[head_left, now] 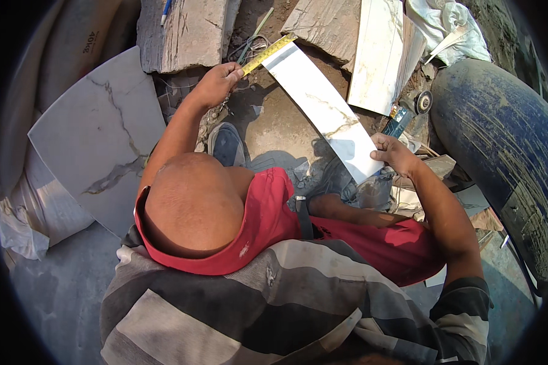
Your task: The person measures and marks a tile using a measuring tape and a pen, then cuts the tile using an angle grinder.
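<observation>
I can see the left arm [175,135] reaching forward past a bent, bare left knee [193,204], the left hand [218,84] closed in a pinch, while the right arm [449,213] crooks at the elbow, angling inward to a right hand [397,154] likewise clamped.

The tape measure [268,55] lies along the tile strip's [319,109] 11 o'clock end, left fingers [233,73] at the tape's 8 o'clock, right fingers [379,148] at the strip's 5; around the strip, the broad slab [94,134] lies at 9, stone slab [186,36] at 10, long board [376,55] at 1, sack [453,33] at 2, grinder [399,120] at 3, container [493,131] beyond it
</observation>
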`<state>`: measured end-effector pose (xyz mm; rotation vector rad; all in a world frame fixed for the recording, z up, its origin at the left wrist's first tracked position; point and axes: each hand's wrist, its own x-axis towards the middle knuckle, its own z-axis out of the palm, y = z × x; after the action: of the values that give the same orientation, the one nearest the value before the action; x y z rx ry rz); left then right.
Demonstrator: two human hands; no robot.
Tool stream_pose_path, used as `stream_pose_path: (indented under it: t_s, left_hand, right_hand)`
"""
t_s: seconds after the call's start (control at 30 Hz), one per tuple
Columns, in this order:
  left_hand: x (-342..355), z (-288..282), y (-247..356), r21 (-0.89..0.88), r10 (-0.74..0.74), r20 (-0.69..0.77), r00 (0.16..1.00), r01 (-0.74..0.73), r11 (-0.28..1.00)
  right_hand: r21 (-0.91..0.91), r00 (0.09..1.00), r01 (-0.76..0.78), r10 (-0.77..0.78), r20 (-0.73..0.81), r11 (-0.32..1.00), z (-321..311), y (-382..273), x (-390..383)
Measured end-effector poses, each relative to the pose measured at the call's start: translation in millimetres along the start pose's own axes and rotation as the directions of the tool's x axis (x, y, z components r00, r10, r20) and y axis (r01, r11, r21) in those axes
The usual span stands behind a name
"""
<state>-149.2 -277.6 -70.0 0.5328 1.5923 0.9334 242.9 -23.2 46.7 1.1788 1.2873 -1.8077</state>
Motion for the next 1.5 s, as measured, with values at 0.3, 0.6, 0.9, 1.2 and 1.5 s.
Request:
stream_pose_path:
  t_s: [0.3, 0.6, 0.9, 1.2, 1.5]
  left_hand:
    - [0.5, 13.7, 6.9, -0.009, 0.009, 0.009, 1.000, -0.009, 1.000]
    - [13.0, 20.2, 8.7, -0.064, 0.061, 0.017, 0.998, -0.060, 0.996]
    - [15.0, 22.2, -1.7, -0.099, 0.034, 0.018, 0.999, -0.032, 0.995]
    - [10.8, 24.0, -3.1, -0.143, 0.001, 0.069, 0.998, 0.009, 0.990]
    - [7.2, 42.9, -7.5, -0.026, 0.152, -0.099, 0.983, -0.156, 0.987]
  right_hand:
    - [-0.192, 0.994, -0.045, 0.024, -0.111, 0.980, -32.4, -12.2, -31.7]
    - [-0.136, 0.998, 0.023, -0.030, -0.053, 0.990, -39.4, 2.7, -31.8]
    - [-0.129, 0.998, 0.048, -0.053, -0.038, 0.990, -38.9, -1.9, -35.1]
    - [-0.130, 0.997, 0.056, -0.062, -0.046, 0.990, -38.4, -8.9, -37.9]
    - [-0.129, 0.995, 0.033, -0.046, -0.093, 0.991, -53.5, -1.6, -37.7]
